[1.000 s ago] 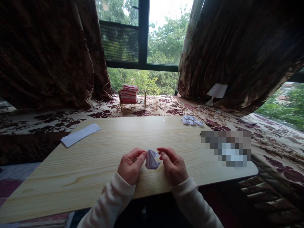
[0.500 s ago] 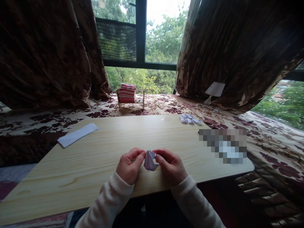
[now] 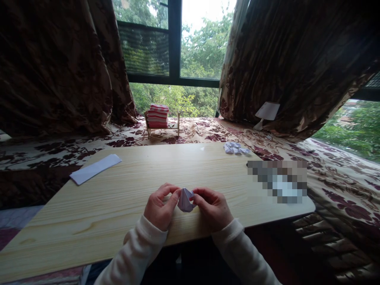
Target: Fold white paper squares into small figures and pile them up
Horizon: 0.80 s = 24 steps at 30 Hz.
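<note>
A small piece of folded white paper (image 3: 185,201), creased into pointed flaps, is held just over the near part of the table. My left hand (image 3: 162,206) pinches its left side between thumb and fingers. On the opposite side, my right hand (image 3: 213,208) is closed on a tip of the same paper. Several folded paper pieces (image 3: 236,148) lie in a cluster at the far right edge of the table. A flat stack of white paper strips (image 3: 95,169) rests at the table's left side.
The wood-grain table (image 3: 142,170) stands before a ledge with flowered cloth. On the ledge are a small rack (image 3: 162,127) with folded striped towels (image 3: 158,116) and a white lamp (image 3: 267,111). A blurred-out object (image 3: 277,182) lies at the table's right.
The view has shifted very slightly. My fingers have moved a little on the folded paper, and its right tip is now more covered by my right hand.
</note>
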{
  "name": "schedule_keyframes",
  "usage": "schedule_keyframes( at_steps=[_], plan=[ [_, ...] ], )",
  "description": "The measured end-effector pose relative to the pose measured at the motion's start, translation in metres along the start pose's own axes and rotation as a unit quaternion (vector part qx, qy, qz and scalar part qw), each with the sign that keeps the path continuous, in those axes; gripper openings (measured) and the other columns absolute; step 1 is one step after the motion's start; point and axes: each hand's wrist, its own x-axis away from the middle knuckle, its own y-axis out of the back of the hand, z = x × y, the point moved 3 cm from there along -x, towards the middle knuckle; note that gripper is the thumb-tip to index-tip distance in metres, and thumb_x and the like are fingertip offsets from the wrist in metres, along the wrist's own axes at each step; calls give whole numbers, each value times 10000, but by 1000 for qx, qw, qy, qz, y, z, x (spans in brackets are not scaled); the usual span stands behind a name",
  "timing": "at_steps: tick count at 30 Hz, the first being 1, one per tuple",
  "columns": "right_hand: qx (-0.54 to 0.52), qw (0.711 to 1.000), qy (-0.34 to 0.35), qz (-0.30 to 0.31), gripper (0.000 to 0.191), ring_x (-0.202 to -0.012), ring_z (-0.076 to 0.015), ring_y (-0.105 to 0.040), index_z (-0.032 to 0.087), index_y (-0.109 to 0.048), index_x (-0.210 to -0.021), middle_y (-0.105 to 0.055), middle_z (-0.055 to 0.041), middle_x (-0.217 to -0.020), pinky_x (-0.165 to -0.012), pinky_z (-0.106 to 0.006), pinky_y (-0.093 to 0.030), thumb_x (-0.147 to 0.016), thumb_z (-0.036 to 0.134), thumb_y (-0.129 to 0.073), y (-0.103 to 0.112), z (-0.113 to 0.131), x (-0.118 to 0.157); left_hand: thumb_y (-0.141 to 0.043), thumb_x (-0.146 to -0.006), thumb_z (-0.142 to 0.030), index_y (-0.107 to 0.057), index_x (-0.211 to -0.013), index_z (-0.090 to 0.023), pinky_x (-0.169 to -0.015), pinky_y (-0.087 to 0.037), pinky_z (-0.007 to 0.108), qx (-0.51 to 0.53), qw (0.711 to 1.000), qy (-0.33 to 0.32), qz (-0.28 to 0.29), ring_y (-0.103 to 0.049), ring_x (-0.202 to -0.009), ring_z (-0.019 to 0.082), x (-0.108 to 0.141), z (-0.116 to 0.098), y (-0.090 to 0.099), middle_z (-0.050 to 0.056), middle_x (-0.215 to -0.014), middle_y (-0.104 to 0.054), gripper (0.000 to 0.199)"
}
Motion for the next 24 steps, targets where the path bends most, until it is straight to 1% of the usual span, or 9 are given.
schedule_keyframes(
  at_steps=[3, 5, 7, 11, 13, 16, 20, 22, 24],
  plan=[
    [11, 1000, -6, 5, 188, -655, -177, -639, 165, -684, -789, -696, -51, -715, -613, -286, -528, -722, 332, -629, 0, -1, 1, -555, -758, -230, -659, -728, -164, -719, -434, 262, -30, 999, -32, -10, -571, -759, 177, 1, -1, 0, 43, -754, -620, 126],
    [7, 1000, -9, 4, 183, -631, -168, -629, 165, -683, -779, -690, -46, -703, -583, -269, -518, -714, 331, -641, -1, -2, 1, -548, -762, -221, -660, -730, -162, -717, -435, 268, -45, 998, -49, -2, -568, -756, 180, 1, -3, -1, 48, -748, -613, 130],
    [9, 1000, 4, 2, 154, -617, -153, -614, 168, -681, -764, -677, -35, -693, -564, -253, -503, -718, 309, -642, -2, -3, 1, -548, -763, -216, -661, -727, -160, -717, -436, 270, -50, 997, -59, 8, -566, -755, 180, 2, -5, -2, 51, -742, -607, 131],
    [28, 998, 60, -9, 94, -669, -144, -595, 177, -684, -736, -642, -28, -731, -593, -247, -482, -732, 256, -634, -1, 0, -1, -553, -762, -216, -663, -726, -154, -724, -437, 269, -33, 998, -44, 24, -573, -764, 180, 2, -4, -3, 55, -755, -617, 131],
    [21, 998, 58, -7, 87, -678, -145, -594, 178, -683, -742, -639, -25, -731, -603, -250, -480, -736, 248, -631, 0, 0, -1, -567, -756, -221, -665, -738, -154, -724, -440, 266, -12, 999, -21, 38, -582, -767, 179, 2, -2, -4, 54, -767, -627, 120],
    [5, 999, 32, 4, 97, -679, -149, -598, 175, -677, -772, -654, -25, -728, -613, -257, -480, -744, 251, -622, 1, -1, -1, -585, -747, -232, -668, -740, -155, -718, -442, 262, 7, 999, 3, 53, -590, -751, 175, 2, 1, -4, 46, -754, -636, 114],
    [20, 999, 25, 25, 119, -656, -139, -573, 160, -651, -773, -632, -25, -713, -591, -248, -465, -765, 262, -590, -1, 2, 0, -584, -742, -223, -669, -690, -153, -698, -445, 259, 0, 999, -12, 48, -588, -721, 171, 2, -2, -3, 44, -719, -634, 122],
    [57, 997, 50, 31, 122, -623, -124, -537, 155, -629, -748, -586, -17, -692, -560, -236, -442, -774, 256, -566, -4, 6, 1, -582, -737, -214, -675, -665, -152, -688, -450, 261, -13, 999, -23, 41, -586, -710, 172, 1, -5, -3, 48, -704, -630, 133],
    [97, 991, 86, 24, 116, -612, -117, -510, 153, -612, -719, -544, -11, -684, -554, -233, -424, -772, 238, -553, -6, 11, 2, -580, -730, -207, -689, -657, -149, -679, -454, 266, -28, 999, -26, 34, -586, -702, 176, 1, -6, -4, 52, -693, -627, 143]
  ],
)
